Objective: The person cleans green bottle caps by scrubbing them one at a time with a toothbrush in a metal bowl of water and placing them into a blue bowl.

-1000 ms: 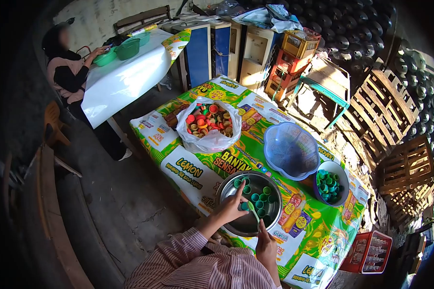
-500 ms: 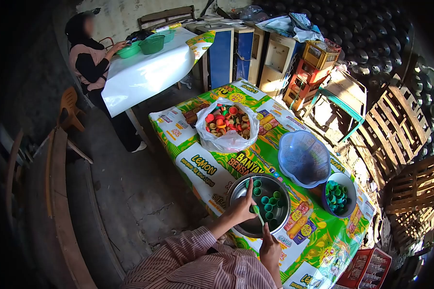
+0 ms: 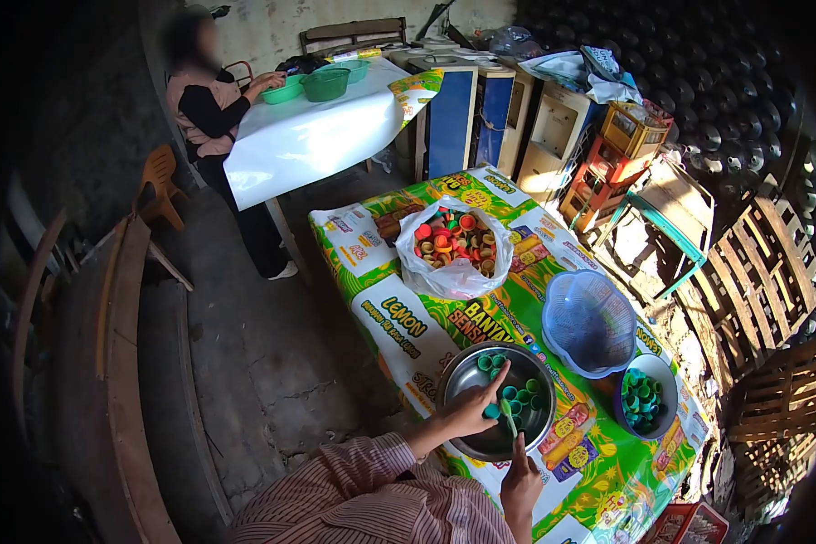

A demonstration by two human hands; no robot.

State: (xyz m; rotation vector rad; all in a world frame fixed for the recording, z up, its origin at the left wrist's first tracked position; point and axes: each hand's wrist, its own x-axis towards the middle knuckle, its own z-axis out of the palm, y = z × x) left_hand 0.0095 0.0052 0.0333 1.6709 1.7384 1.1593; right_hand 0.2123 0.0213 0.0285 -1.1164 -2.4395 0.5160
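My left hand point(image 3: 468, 413) is over the steel bowl point(image 3: 457, 439), its index finger stretched out. A green bottle cap point(image 3: 491, 411) sits at its thumb and curled fingers, which appear to hold it. My right hand point(image 3: 521, 482), at the bowl's near rim, grips a slim pale green utensil point(image 3: 512, 426), perhaps a spoon. Its tip is close to the cap, but the exact contact is too small to make out. Several green caps point(image 3: 522, 395) lie in the bowl. Right of it stands a pale bowl point(image 3: 671, 392) holding teal and green caps.
A white plastic bag point(image 3: 458, 284) of red, orange and green caps stands behind the bowl. A blue basket point(image 3: 589, 313) sits right of it on the printed tablecloth point(image 3: 385, 331). Another person point(image 3: 210, 113) stands at a white-covered table point(image 3: 313, 145). Crates and pallets line the right.
The camera view has shifted, so the whole scene sits lower and further right. My left hand stays over the bowl, and the pale green utensil stands more upright in my right hand.
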